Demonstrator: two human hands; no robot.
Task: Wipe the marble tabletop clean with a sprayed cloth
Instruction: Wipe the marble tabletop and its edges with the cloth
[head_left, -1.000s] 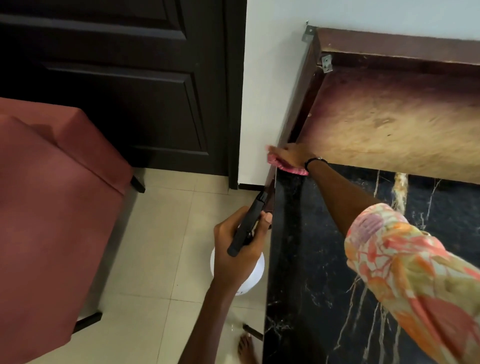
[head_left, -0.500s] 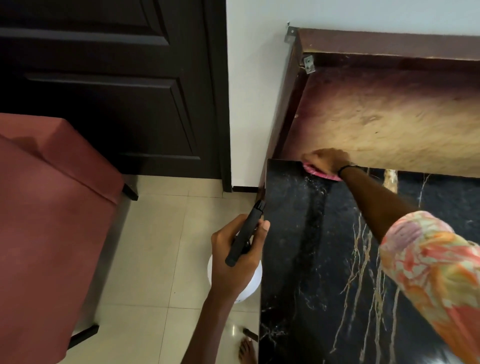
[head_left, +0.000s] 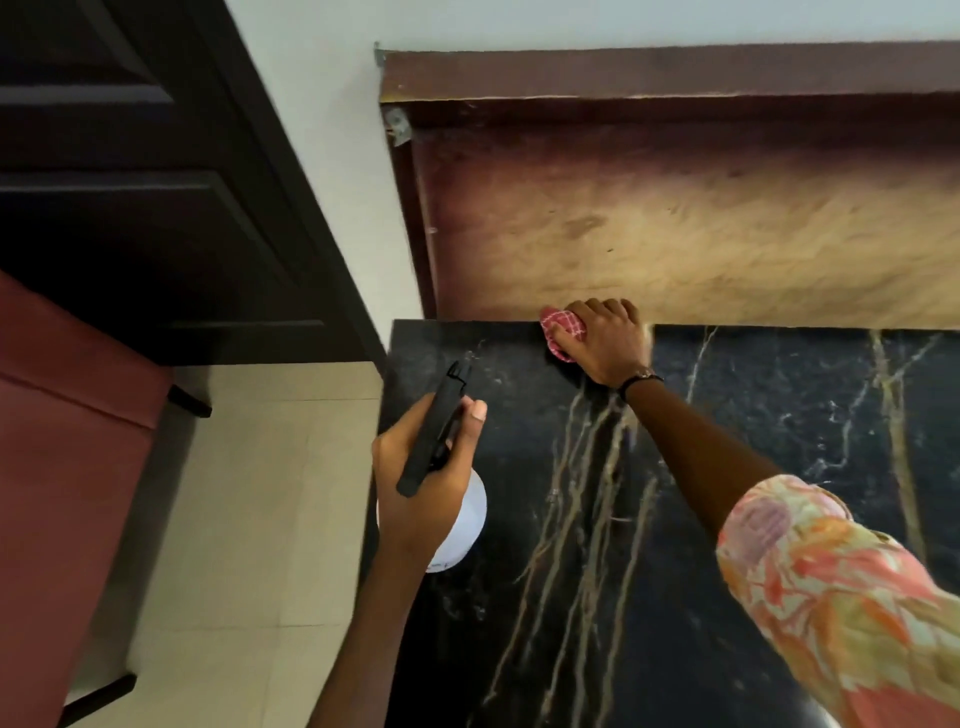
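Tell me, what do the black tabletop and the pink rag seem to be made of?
The tabletop looks like polished black marble: glossy, with pale cream and gold veins. The rag seems woven cloth, pink with a fine white check, bunched softly under the right hand.

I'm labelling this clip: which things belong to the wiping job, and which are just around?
Job: pink checked cloth under right hand; white spray bottle in left hand; black veined marble tabletop.
Around: red upholstered chair; dark panelled door; brown wooden backboard.

This looks like a room in a home: a dark wooden panelled door (head_left: 156, 208), pale floor tiles (head_left: 270, 493), a soft red padded seat (head_left: 62, 467) and a shiny black marble tabletop (head_left: 779, 415).
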